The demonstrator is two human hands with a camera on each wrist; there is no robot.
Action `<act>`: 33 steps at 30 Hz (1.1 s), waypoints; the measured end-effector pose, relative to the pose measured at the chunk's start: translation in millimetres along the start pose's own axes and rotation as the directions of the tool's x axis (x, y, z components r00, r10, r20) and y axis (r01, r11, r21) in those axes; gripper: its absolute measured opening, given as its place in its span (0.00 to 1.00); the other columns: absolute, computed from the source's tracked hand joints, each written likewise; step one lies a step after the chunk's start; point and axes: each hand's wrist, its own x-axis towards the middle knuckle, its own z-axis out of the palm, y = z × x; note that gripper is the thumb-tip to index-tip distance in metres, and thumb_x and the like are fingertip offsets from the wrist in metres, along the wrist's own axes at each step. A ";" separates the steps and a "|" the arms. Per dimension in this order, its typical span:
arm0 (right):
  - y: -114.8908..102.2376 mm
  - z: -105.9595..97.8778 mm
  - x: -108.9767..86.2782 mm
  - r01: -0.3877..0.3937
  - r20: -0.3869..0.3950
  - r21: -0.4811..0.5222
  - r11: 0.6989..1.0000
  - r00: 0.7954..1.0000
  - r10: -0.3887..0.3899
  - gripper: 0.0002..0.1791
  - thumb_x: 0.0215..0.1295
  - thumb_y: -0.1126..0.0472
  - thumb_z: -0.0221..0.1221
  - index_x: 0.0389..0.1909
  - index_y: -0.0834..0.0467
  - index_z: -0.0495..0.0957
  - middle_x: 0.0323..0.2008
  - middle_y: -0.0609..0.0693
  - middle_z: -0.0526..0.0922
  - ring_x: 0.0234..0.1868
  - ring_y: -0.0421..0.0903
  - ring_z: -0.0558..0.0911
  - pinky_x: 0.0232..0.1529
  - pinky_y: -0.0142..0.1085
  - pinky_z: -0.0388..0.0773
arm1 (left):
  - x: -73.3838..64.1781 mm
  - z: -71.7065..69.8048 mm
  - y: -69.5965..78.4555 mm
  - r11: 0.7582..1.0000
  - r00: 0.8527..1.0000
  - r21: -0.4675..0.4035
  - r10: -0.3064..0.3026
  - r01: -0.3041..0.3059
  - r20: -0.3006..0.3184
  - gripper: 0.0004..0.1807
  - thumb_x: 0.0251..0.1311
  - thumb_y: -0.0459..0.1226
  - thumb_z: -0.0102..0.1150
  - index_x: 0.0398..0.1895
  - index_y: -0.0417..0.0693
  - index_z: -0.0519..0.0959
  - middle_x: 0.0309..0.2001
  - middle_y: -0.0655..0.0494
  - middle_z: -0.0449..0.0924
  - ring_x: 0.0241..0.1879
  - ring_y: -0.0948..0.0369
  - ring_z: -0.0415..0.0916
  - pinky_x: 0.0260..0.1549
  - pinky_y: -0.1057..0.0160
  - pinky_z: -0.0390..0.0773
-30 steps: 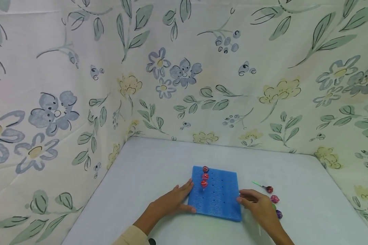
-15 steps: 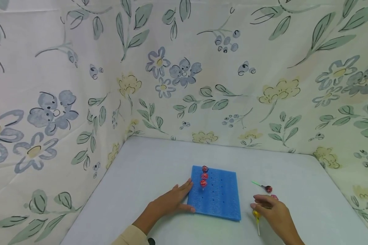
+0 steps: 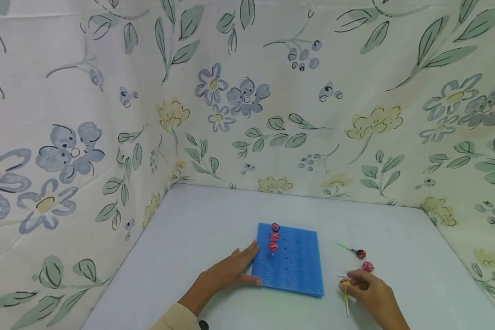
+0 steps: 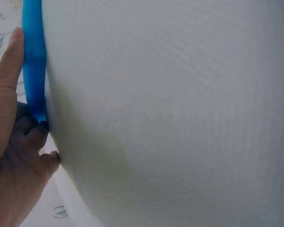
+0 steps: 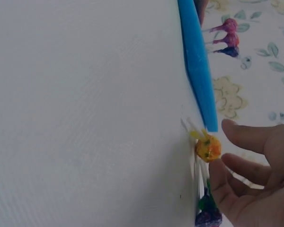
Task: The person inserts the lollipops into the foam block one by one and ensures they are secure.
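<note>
A blue foam board (image 3: 297,256) with small holes lies on the table, and three red-wrapped lollipops (image 3: 273,246) stand in it near its left side. My left hand (image 3: 231,272) rests along the board's left edge, fingers and thumb spread. In the left wrist view its fingers (image 4: 12,59) meet the board's side (image 4: 34,61). To the right of the board, my right hand (image 3: 369,288) reaches over a yellow lollipop (image 3: 345,283) lying with its white stick toward me. One digit touches the yellow candy (image 5: 209,148) in the right wrist view; another stays apart from it.
Beyond the right hand lie a pink lollipop (image 3: 367,266) and a dark red lollipop (image 3: 360,254) with a green stick. A purple lollipop (image 5: 208,215) shows beside the hand in the right wrist view. Floral cloth (image 3: 247,114) rises behind the white table (image 3: 214,211).
The right hand has left the board's right edge, moved right, and come down to the yellow lollipop. The left hand stays at the board's left edge.
</note>
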 end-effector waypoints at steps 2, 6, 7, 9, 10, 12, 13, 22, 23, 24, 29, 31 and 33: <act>2.0 1.3 -0.5 0.002 0.009 -0.014 1.000 1.000 -0.002 0.30 0.57 0.50 0.79 0.54 0.64 0.86 0.38 0.45 0.86 0.39 0.43 0.82 0.37 0.36 0.76 | 0.3 0.2 -0.4 1.000 1.000 0.005 0.003 -0.003 -0.001 0.58 0.64 0.66 0.65 0.87 0.50 0.52 0.87 0.56 0.46 0.84 0.45 0.51 0.78 0.39 0.59; 4.4 4.5 -0.7 0.012 0.019 -0.057 0.998 1.000 -0.011 0.31 0.57 0.49 0.79 0.54 0.65 0.85 0.36 0.45 0.84 0.38 0.44 0.81 0.39 0.39 0.78 | 0.2 -0.1 -0.7 1.000 1.000 0.016 0.005 -0.005 -0.003 0.57 0.64 0.66 0.64 0.87 0.50 0.51 0.87 0.56 0.45 0.84 0.46 0.51 0.78 0.39 0.58; 4.8 5.4 -0.6 0.008 0.023 -0.064 0.998 1.000 -0.007 0.31 0.57 0.49 0.79 0.54 0.66 0.84 0.35 0.45 0.84 0.38 0.44 0.80 0.39 0.40 0.77 | 0.1 -0.3 -0.7 1.000 1.000 0.015 0.006 -0.006 -0.003 0.57 0.64 0.66 0.64 0.87 0.50 0.51 0.87 0.56 0.45 0.84 0.47 0.51 0.79 0.39 0.58; 4.9 7.1 -0.6 -0.009 0.030 -0.076 0.997 0.999 0.011 0.31 0.57 0.48 0.78 0.54 0.66 0.84 0.34 0.47 0.82 0.37 0.45 0.79 0.38 0.40 0.76 | -0.1 -0.6 -0.3 1.000 1.000 0.014 0.006 -0.006 0.001 0.57 0.64 0.66 0.64 0.87 0.50 0.51 0.87 0.56 0.45 0.84 0.48 0.51 0.79 0.40 0.57; 5.0 7.9 -0.7 -0.020 0.034 -0.081 0.997 0.999 0.022 0.32 0.57 0.47 0.78 0.54 0.67 0.83 0.33 0.48 0.81 0.36 0.46 0.77 0.37 0.40 0.75 | -0.2 -0.7 -0.1 1.000 1.000 0.013 0.006 -0.006 0.003 0.57 0.64 0.66 0.64 0.87 0.50 0.51 0.87 0.56 0.45 0.84 0.48 0.51 0.79 0.40 0.57; 4.0 9.5 -0.6 -0.042 0.039 -0.083 0.996 0.998 0.046 0.34 0.57 0.46 0.78 0.54 0.67 0.82 0.31 0.49 0.79 0.35 0.47 0.75 0.36 0.40 0.73 | -0.2 -0.8 0.4 1.000 1.000 0.012 0.005 -0.005 0.006 0.57 0.65 0.66 0.64 0.87 0.50 0.51 0.87 0.56 0.45 0.84 0.49 0.51 0.79 0.40 0.56; 3.4 10.2 -0.6 -0.057 0.042 -0.082 0.995 0.997 0.061 0.34 0.57 0.46 0.78 0.54 0.68 0.81 0.31 0.50 0.78 0.35 0.47 0.74 0.35 0.39 0.71 | -0.2 -0.7 0.5 1.000 1.000 0.011 0.003 -0.003 0.007 0.57 0.65 0.66 0.64 0.87 0.50 0.51 0.87 0.56 0.45 0.84 0.49 0.50 0.80 0.40 0.56; 1.8 12.0 -1.1 -0.069 0.074 -0.097 0.993 0.994 0.077 0.33 0.60 0.50 0.76 0.55 0.71 0.80 0.29 0.49 0.79 0.32 0.47 0.75 0.32 0.38 0.72 | -0.9 -1.6 1.2 1.000 1.000 0.018 0.005 -0.005 0.008 0.57 0.65 0.66 0.64 0.87 0.50 0.51 0.87 0.56 0.45 0.84 0.50 0.50 0.80 0.41 0.55; 1.3 12.0 -1.2 -0.071 0.077 -0.098 0.993 0.994 0.079 0.32 0.60 0.52 0.76 0.55 0.72 0.80 0.29 0.49 0.80 0.32 0.47 0.75 0.32 0.38 0.73 | -1.2 -2.0 1.5 1.000 1.000 0.015 0.003 -0.003 0.008 0.57 0.65 0.66 0.64 0.87 0.50 0.51 0.87 0.56 0.45 0.84 0.50 0.50 0.80 0.41 0.55; 0.9 12.0 -1.2 -0.070 0.079 -0.099 0.993 0.994 0.078 0.31 0.61 0.54 0.76 0.55 0.72 0.80 0.29 0.50 0.80 0.32 0.47 0.75 0.32 0.38 0.73 | -1.5 -2.5 2.0 1.000 1.000 0.010 0.001 -0.001 0.008 0.57 0.65 0.65 0.64 0.87 0.50 0.51 0.87 0.56 0.45 0.84 0.49 0.50 0.80 0.41 0.55; -1.0 12.1 -1.7 -0.062 0.086 -0.096 0.993 0.994 0.070 0.25 0.61 0.60 0.73 0.54 0.72 0.80 0.29 0.49 0.81 0.30 0.47 0.75 0.30 0.38 0.73 | -1.9 -3.5 3.1 1.000 1.000 -0.001 -0.004 0.004 0.008 0.57 0.64 0.65 0.64 0.87 0.50 0.51 0.87 0.56 0.45 0.84 0.47 0.50 0.79 0.40 0.56; -1.5 12.2 -1.8 -0.063 0.092 -0.090 0.994 0.993 0.071 0.24 0.61 0.62 0.73 0.53 0.72 0.80 0.28 0.49 0.80 0.30 0.47 0.75 0.30 0.38 0.73 | -1.6 -3.7 3.2 1.000 1.000 0.003 0.001 -0.001 0.008 0.57 0.65 0.65 0.64 0.87 0.49 0.51 0.87 0.55 0.45 0.84 0.46 0.50 0.79 0.39 0.57; -2.2 12.2 -1.6 -0.067 0.097 -0.088 0.994 0.992 0.075 0.23 0.61 0.63 0.73 0.53 0.72 0.81 0.27 0.49 0.80 0.30 0.46 0.74 0.30 0.38 0.72 | -1.4 -4.0 3.3 1.000 1.000 0.005 0.005 -0.005 0.009 0.57 0.65 0.65 0.65 0.87 0.49 0.51 0.87 0.55 0.45 0.84 0.45 0.51 0.79 0.39 0.57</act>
